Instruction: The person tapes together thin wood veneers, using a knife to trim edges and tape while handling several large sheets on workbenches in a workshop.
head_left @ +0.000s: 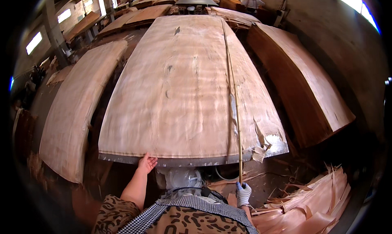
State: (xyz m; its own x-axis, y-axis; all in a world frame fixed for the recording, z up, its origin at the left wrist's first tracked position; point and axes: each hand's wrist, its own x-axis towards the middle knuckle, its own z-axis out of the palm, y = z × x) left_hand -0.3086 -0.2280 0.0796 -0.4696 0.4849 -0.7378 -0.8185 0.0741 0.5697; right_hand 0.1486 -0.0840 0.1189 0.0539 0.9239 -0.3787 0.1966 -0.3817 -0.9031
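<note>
A large wood veneer sheet (163, 91) covers most of the long metal-edged table (196, 162) in front of me. My left hand (148, 163), bare, rests at the sheet's near edge with its fingers stretched out. In a striped glove, my right hand (243, 194) is closed around the lower end of a long thin bamboo stick (239, 140). The stick reaches forward over the veneer, along a long dark gap between the wide sheet and a narrower veneer strip (255, 99) on the right. Torn veneer bits (259, 152) lie at the near right corner.
Stacks of veneer stand left (81, 107) and right (302, 79) of the table. A heap of veneer scraps (310, 205) lies at the lower right. Below the near edge is a clear plastic-looking object (183, 178). Far back, another person (252, 1) stands near more stacks.
</note>
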